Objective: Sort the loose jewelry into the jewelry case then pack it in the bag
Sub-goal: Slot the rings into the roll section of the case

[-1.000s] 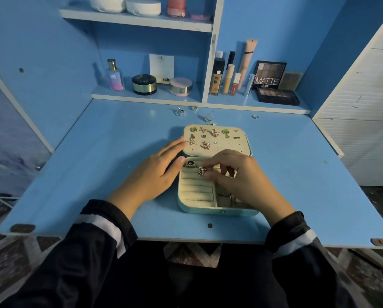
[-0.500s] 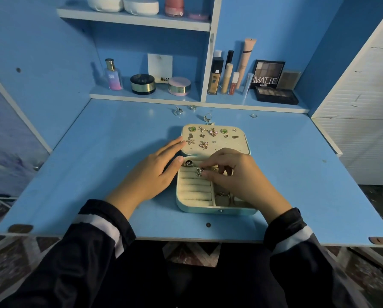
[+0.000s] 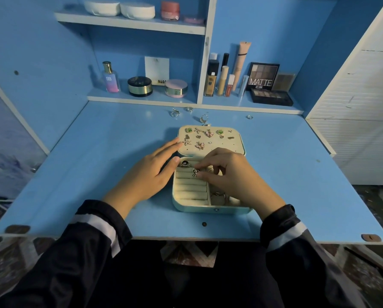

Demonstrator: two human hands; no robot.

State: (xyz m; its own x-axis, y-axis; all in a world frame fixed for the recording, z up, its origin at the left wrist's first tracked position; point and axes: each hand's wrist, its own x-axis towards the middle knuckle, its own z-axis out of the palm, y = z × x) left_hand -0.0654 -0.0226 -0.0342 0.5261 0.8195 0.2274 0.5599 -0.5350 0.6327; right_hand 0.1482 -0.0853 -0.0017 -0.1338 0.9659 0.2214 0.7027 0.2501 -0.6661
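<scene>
A pale green jewelry case (image 3: 195,207) lies open in the middle of the blue desk. Its cream lid panel (image 3: 235,143) carries several earrings. My right hand (image 3: 232,181) pinches a small silver flower-shaped ring (image 3: 195,172) over the ring rolls of the case. A dark-stoned ring (image 3: 184,163) sits in the top roll slot. My left hand (image 3: 150,174) rests flat against the case's left side, fingers straight. Several loose rings lie near the desk's back edge, one of them a ring (image 3: 175,112) at the left. No bag is in view.
The blue desk (image 3: 75,174) has a low shelf behind it with a perfume bottle (image 3: 110,77), round compacts (image 3: 140,86), tubes and an eyeshadow palette (image 3: 271,96). A white cabinet (image 3: 363,107) stands at the right.
My right hand has barely shifted, keeping the flower ring at the ring rolls. The left hand stays where it was.
</scene>
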